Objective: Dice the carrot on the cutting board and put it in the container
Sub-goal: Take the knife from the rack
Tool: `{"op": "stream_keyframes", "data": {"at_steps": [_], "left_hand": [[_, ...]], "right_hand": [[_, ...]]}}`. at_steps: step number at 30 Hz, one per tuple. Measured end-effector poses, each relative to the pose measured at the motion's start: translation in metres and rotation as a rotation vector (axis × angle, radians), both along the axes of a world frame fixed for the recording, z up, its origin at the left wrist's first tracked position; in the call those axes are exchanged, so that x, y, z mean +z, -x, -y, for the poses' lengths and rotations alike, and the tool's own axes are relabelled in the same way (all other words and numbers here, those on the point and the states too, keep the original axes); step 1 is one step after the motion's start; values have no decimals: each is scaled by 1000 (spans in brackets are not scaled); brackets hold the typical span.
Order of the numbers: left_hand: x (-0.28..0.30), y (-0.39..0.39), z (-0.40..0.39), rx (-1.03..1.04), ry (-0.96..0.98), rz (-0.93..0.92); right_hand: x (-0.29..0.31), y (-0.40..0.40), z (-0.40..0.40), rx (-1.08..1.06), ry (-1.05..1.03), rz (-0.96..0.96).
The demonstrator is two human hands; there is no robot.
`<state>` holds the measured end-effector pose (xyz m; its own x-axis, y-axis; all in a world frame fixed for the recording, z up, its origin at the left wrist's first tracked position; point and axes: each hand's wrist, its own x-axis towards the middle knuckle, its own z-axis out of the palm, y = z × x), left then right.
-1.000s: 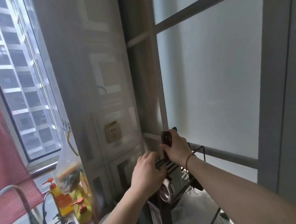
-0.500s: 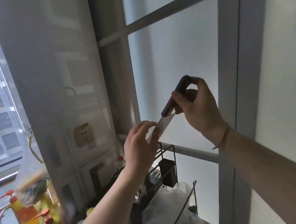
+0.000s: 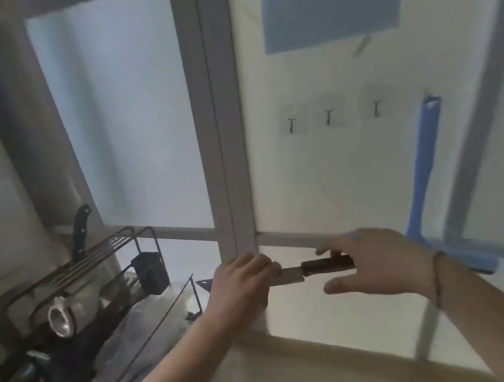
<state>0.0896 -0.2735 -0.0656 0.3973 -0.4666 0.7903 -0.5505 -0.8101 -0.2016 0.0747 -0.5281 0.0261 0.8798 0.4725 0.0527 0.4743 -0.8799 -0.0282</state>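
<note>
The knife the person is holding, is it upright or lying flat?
Lying roughly level. The knife runs sideways, dark handle at the right hand, blade toward the left hand, whose fingers curl over it.

Knife held level between two hands, just right of the dish rack

The left hand (image 3: pixel 244 282) grips the blade of the knife (image 3: pixel 309 271); the right hand (image 3: pixel 379 264) lies along its dark handle, fingers fairly straight. In the dish rack (image 3: pixel 82 289) stands another dark-handled knife (image 3: pixel 80 228), above a metal cup (image 3: pixel 62 319). Right of the rack, a blue squeegee (image 3: pixel 424 180) hangs on the wall.
</note>
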Motion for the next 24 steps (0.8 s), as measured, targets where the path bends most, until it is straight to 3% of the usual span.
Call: {"op": "stream_keyframes", "data": {"at_steps": [2, 6, 11, 13, 18, 24], "left_hand": [[-23, 5, 36, -55, -50, -60], [-64, 28, 97, -136, -114, -134], [-123, 63, 131, -243, 180, -192], [-160, 75, 132, -265, 232, -358], [-239, 80, 135, -59, -118, -979], [-288, 54, 161, 51, -233, -1169]], "right_hand": [[-32, 8, 23, -25, 171, -131], [-99, 28, 66, -52, 43, -363], [-171, 67, 128, -226, -176, -352], [-204, 86, 155, -330, -261, -345], [-282, 132, 202, -580, -322, -427], [-340, 166, 206, -738, -463, -489]]}}
